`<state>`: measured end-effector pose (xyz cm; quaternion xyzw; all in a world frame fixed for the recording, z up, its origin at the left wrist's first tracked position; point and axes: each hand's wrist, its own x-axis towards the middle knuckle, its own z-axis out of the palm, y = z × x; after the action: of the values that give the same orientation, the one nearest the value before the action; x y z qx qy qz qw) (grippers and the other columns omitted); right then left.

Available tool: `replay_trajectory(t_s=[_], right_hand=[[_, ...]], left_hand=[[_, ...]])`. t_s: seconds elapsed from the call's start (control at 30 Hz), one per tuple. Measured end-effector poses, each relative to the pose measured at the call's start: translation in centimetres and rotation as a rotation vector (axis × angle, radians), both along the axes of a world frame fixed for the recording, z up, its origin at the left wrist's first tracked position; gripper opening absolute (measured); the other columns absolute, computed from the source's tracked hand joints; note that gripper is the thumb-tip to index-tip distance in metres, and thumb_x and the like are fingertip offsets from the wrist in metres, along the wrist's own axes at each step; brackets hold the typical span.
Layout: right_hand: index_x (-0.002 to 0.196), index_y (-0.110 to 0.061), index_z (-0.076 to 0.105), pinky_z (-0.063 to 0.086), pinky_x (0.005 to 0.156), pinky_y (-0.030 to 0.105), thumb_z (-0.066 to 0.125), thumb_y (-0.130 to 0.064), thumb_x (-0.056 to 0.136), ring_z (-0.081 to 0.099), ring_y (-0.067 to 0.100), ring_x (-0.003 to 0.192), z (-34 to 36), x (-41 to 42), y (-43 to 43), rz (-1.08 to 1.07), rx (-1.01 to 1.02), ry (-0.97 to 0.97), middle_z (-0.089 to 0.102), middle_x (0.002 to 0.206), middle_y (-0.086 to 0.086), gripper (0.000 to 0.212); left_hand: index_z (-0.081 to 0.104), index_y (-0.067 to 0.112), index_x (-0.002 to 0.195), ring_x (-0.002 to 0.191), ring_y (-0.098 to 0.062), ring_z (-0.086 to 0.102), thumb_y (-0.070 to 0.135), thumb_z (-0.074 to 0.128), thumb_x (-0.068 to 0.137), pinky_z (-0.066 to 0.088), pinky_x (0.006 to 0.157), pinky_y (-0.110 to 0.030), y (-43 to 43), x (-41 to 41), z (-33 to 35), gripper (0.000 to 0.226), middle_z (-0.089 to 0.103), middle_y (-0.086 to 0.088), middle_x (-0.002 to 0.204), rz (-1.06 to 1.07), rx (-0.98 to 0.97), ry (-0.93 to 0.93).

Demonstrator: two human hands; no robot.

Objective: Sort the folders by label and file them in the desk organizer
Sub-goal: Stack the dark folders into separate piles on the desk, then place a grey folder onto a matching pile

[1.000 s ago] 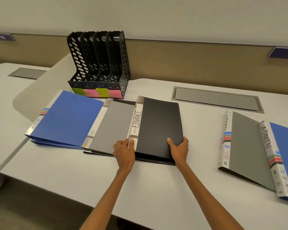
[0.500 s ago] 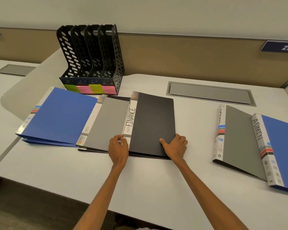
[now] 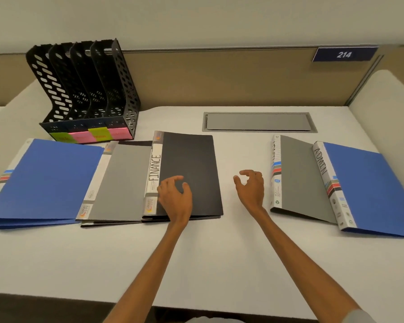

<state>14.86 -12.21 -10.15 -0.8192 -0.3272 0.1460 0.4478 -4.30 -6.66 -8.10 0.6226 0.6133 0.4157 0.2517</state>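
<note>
The left hand hovers over the black folder marked FINANCE, fingers loosely curled and holding nothing; whether it touches the cover I cannot tell. The right hand is over the table, between that folder and the right gray folder, also loosely curled and holding nothing. The black folder overlaps the left gray folder, which lies beside the left blue folder. The ADMIN blue folder overlaps the right gray one. The organizer stands behind the left folders, with sticky notes on its front
</note>
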Motion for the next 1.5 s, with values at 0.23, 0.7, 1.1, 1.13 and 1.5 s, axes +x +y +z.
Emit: replay_trajectory(t_s=[0.23, 0.7, 1.1, 1.13, 1.5], right_hand=[[0.100, -0.015, 0.066, 0.051, 0.092, 0.039, 0.064, -0.020, 0.090, 0.058, 0.024, 0.107, 1.5, 5.7, -3.8, -0.156, 0.066, 0.007, 0.056, 0.112, 0.003, 0.012], [0.116, -0.012, 0.059, 0.046, 0.093, 0.035, 0.065, -0.023, 0.090, 0.050, 0.023, 0.120, 1.7, 11.7, -11.9, -0.435, -0.127, -0.049, 0.057, 0.125, 0.008, 0.029], [0.118, -0.009, 0.059, 0.041, 0.095, 0.040, 0.067, -0.014, 0.080, 0.050, 0.028, 0.113, -0.1, 17.7, -14.3, -0.284, -0.229, -0.327, 0.055, 0.119, 0.010, 0.040], [0.120, -0.010, 0.058, 0.041, 0.097, 0.039, 0.068, -0.016, 0.080, 0.048, 0.027, 0.115, -0.3, 18.0, -14.4, -0.243, -0.266, -0.342, 0.053, 0.121, 0.010, 0.042], [0.123, -0.015, 0.055, 0.035, 0.104, 0.038, 0.065, -0.025, 0.080, 0.042, 0.025, 0.123, -1.4, 18.5, -15.3, -0.172, -0.296, -0.366, 0.049, 0.128, 0.005, 0.045]], left_hand=[[0.062, 0.016, 0.111, 0.097, -0.014, 0.060, 0.018, 0.059, 0.091, 0.052, 0.087, -0.034, -0.8, 5.7, 1.0, 0.020, 0.064, 0.001, 0.107, -0.259, -0.151, -0.077], [0.043, 0.006, 0.140, 0.128, -0.027, 0.048, 0.043, 0.053, 0.095, 0.040, 0.100, -0.034, -5.0, 18.0, 0.1, 0.059, 0.047, -0.012, 0.142, -0.827, -0.529, 0.187], [0.044, 0.004, 0.129, 0.128, -0.029, 0.034, 0.051, 0.068, 0.081, 0.043, 0.096, -0.040, -9.0, 24.8, -0.6, 0.071, 0.042, -0.015, 0.132, -0.614, -0.605, 0.402], [0.042, 0.004, 0.129, 0.128, -0.029, 0.035, 0.049, 0.070, 0.080, 0.044, 0.096, -0.040, -9.4, 25.1, -0.4, 0.073, 0.042, -0.015, 0.132, -0.569, -0.609, 0.408], [0.034, 0.004, 0.122, 0.107, -0.031, 0.059, 0.021, 0.084, 0.067, 0.051, 0.093, -0.045, -10.9, 26.6, 1.6, 0.076, 0.058, -0.014, 0.121, -0.386, -0.730, 0.060]])
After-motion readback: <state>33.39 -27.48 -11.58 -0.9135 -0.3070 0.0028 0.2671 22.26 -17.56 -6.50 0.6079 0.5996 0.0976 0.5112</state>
